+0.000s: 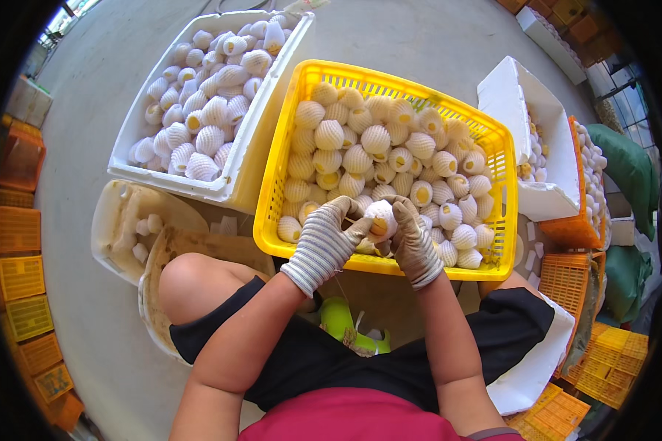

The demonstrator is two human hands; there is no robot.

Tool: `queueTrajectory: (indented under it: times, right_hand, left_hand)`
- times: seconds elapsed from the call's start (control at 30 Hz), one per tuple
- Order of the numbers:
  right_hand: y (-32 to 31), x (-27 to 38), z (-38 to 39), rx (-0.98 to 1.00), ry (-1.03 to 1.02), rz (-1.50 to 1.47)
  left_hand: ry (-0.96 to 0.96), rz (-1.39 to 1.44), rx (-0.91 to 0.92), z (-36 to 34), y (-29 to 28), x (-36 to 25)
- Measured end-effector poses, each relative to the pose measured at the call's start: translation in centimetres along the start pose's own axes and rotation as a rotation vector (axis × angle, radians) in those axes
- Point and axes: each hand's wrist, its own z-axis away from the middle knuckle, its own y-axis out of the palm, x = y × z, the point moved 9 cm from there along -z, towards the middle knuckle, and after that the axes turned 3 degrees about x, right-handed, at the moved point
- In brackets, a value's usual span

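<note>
Both my hands wear striped knit work gloves and meet over the near edge of a yellow plastic basket [275,158]. Between them is a yellow fruit in a white foam net sleeve [379,218]. My right hand [415,242] is closed around its right side. My left hand [325,237] has its thumb and fingertips pinched at the fruit's left side; whether they hold the net or the fruit is hard to see. Many more yellow fruits in white foam nets [376,139] fill the basket, several showing bare yellow ends.
A white foam box [134,176] full of netted fruit stands at the far left. Nearer, a dirty pale tub [116,213] holds white pieces. At right are another foam box [502,95], orange crates [566,278] and green sacks [622,173]. Something bright green [337,317] lies between my legs.
</note>
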Motion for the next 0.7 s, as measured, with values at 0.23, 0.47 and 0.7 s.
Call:
queueTrajectory:
  times: [0.23, 0.47, 0.7]
  right_hand:
    - [0.6, 1.0, 1.5, -0.199, -0.178, 0.204]
    - [-0.7, 1.4, 2.3, -0.341, -0.286, 0.533]
    - [0.9, 5.2, 4.3, -0.502, -0.702, 1.028]
  left_hand:
    - [0.197, -0.017, -0.105, 0.5, -0.3, -1.4]
    - [-0.143, 0.433, 0.059, 0.9, 0.6, -0.1]
    - [-0.121, 0.361, 0.043, 0.9, 0.4, 0.4]
